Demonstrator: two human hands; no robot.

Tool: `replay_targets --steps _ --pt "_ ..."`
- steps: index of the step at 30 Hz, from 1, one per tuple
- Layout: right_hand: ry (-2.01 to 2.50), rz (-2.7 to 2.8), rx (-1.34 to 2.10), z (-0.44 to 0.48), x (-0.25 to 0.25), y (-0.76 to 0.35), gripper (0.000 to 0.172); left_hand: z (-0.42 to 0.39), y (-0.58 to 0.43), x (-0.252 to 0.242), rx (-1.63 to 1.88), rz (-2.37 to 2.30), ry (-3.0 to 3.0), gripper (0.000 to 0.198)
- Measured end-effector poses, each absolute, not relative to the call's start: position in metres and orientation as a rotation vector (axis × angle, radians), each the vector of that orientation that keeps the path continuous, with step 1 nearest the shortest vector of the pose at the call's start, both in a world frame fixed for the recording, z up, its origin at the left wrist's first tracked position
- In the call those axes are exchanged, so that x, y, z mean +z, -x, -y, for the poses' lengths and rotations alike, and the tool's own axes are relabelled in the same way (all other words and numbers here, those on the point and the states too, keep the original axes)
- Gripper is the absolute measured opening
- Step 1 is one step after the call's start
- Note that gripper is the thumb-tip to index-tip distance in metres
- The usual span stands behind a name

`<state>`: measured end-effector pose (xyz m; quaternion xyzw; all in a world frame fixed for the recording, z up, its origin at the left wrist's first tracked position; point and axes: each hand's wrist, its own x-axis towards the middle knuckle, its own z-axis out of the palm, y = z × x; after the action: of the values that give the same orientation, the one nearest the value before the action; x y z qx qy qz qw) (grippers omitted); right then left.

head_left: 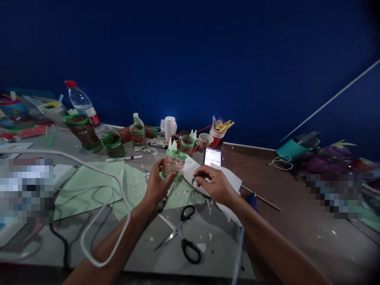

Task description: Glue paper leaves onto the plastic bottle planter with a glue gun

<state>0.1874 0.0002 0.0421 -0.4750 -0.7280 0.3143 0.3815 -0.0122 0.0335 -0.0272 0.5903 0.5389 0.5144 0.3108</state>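
Note:
My left hand (158, 181) is wrapped round a small brown cup (173, 164) with a green rim; pale pointed paper pieces stand up from its top. To the right, my right hand (215, 183) is closed in a pinch over white paper (231, 178). A thin dark bit shows at its fingertips, too small to name. Between my forearms lies a pair of scissors (177, 230) with black handles and spread blades. Light green paper sheets (95, 186) lie under and left of my left hand, with paper scraps around.
Similar brown-and-green cups (138, 136) stand along the back, near a water bottle (83, 105) and a white jar (170, 127). A phone (212, 156) shows a timer. A white cable (124, 194) loops across the left; a wooden stick (264, 198) lies right.

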Motion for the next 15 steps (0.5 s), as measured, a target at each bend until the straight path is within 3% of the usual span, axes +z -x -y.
replay_targets --steps 6,15 --pt "1.031 1.14 1.124 -0.009 0.048 -0.161 0.012 -0.035 0.009 -0.033 1.372 -1.394 -1.537 0.058" --pt "1.215 1.186 0.868 -0.022 0.025 -0.126 0.015 -0.034 0.01 -0.035 1.413 -1.419 -1.582 0.058"
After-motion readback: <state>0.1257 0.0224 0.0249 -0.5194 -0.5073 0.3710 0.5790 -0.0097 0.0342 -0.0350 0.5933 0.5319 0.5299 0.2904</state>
